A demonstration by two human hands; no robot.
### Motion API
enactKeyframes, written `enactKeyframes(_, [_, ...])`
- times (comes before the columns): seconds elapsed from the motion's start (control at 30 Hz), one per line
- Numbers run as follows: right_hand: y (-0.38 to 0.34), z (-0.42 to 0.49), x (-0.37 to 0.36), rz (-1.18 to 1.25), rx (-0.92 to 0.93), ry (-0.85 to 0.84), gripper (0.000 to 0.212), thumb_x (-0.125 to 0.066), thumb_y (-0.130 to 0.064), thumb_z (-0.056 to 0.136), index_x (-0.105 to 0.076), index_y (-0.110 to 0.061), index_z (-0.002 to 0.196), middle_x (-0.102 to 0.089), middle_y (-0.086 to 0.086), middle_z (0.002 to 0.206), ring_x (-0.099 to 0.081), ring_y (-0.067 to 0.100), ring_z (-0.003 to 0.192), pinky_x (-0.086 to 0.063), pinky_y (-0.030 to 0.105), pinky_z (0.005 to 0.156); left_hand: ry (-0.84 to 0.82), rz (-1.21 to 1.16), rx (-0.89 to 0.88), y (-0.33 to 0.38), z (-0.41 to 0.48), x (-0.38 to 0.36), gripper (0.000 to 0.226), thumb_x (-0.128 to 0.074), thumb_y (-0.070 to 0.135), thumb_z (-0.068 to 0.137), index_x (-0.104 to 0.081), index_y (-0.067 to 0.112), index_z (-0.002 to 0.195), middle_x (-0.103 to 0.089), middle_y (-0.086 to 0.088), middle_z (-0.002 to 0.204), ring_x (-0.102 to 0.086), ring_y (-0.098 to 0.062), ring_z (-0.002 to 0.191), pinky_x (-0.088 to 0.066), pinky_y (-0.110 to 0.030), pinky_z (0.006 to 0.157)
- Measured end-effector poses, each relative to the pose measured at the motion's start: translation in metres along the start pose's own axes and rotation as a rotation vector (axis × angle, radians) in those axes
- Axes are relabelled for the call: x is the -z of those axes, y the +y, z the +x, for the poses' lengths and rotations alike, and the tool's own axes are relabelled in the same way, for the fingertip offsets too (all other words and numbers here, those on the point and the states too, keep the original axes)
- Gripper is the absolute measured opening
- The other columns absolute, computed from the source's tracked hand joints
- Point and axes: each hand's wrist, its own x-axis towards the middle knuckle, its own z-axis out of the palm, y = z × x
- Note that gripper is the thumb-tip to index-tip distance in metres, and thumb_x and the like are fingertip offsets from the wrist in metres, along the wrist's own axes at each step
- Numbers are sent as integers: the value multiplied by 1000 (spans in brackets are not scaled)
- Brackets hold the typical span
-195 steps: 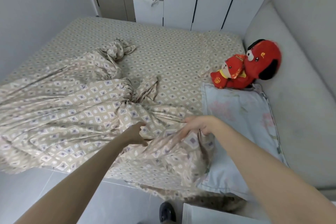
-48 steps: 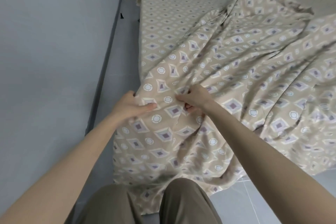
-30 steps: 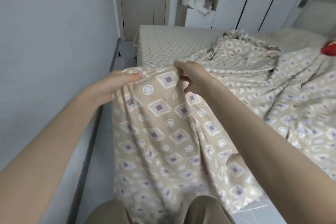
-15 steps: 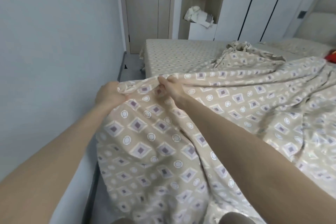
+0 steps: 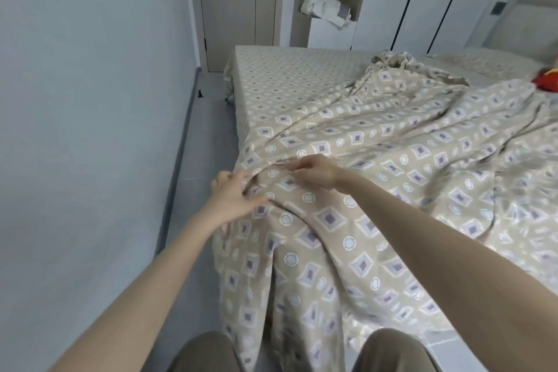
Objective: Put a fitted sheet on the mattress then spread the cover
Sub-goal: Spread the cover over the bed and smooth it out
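The beige diamond-patterned cover [image 5: 392,166] lies rumpled over the mattress, which wears a fitted sheet [image 5: 290,75] with a smaller matching print. The cover's near edge hangs down the bed's side in front of my knees. Both hands are at a raised fold on the near left corner. My left hand [image 5: 234,198] rests against the fold with its fingers spread and the thumb stretched along the fabric. My right hand [image 5: 314,170] pinches the other end of that fold with its fingertips.
A grey wall [image 5: 90,100] runs close along the left, leaving a narrow strip of floor [image 5: 205,118] beside the bed. Beyond the bed are a door [image 5: 235,3], a shelf niche holding bundled cloth [image 5: 327,7] and wardrobe doors. A red plush toy [image 5: 548,81] shows at the right edge.
The cover's corner, held up in the air half a second ago, has come down onto the mattress corner. My left hand's grip has loosened and its fingers have spread.
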Motion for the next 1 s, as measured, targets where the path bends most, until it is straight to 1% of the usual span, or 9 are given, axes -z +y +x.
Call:
enactKeyframes(0.13, [2,-10,10,-74,42,149,37,-43,3,84,-68,-18,102,-64,-5,111,-59,16,102,-47,20,74,-388,58,-43,2,-23,-16,109,-87,41,58,-20,20,141,-29,-5,143,-33,-20,134,-34,-39,110])
enactKeyframes(0.23, [2,-16,12,-29,91,182,42,-38,7,81,-67,-19,97,-62,-11,102,-61,17,101,-51,29,80,-250,117,-110,-2,-36,-31,93,-89,32,55,-25,21,121,-45,-3,126,-50,-20,116,-45,-40,97])
enactKeyframes(0.33, [8,-17,5,-59,93,161,35,-45,1,84,-68,-15,103,-66,-5,108,-60,14,102,-47,25,88,-79,103,-159,-4,-39,-36,68,-85,28,60,-35,23,106,-57,4,99,-59,-19,95,-50,-38,82])
enactKeyframes(0.43, [19,-18,-9,-32,39,122,21,-59,-10,88,-67,-15,106,-66,0,108,-60,14,93,-45,21,76,-16,20,-142,-4,-40,-33,51,-80,18,65,-43,23,100,-59,14,77,-62,-14,80,-51,-39,78])
enactKeyframes(0.53, [28,-17,-21,58,41,122,20,-61,-12,88,-67,-13,107,-68,4,108,-62,17,94,-50,26,81,-1,24,-174,-3,-41,-36,42,-75,11,73,-43,23,97,-59,16,65,-60,-8,70,-51,-37,72])
enactKeyframes(0.63, [28,-21,-25,144,43,177,15,-60,-16,90,-68,-16,103,-66,1,100,-61,16,89,-49,27,79,37,166,-198,-3,-44,-34,35,-64,12,81,-44,23,107,-65,14,74,-61,-12,82,-42,-28,63])
enactKeyframes(0.73, [28,-25,-21,122,62,233,16,-58,-15,90,-68,-18,101,-66,-4,99,-59,14,90,-44,19,72,95,351,-216,1,-51,-23,38,-57,10,83,-43,23,115,-68,9,89,-62,-16,91,-41,-29,63])
enactKeyframes(0.83, [22,-29,-15,43,90,264,25,-51,-7,89,-68,-18,104,-66,-3,104,-58,15,98,-41,20,78,152,573,-223,4,-59,-2,41,-52,6,84,-42,18,121,-65,1,101,-62,-24,93,-40,-30,64])
enactKeyframes(1.0, [6,-26,-14,63,157,190,19,-55,-9,90,-68,-17,101,-67,2,111,-58,17,103,-44,20,82,296,615,-66,-17,-60,47,24,-56,9,83,-58,18,104,-65,-3,102,-63,-28,95,-45,-34,75])
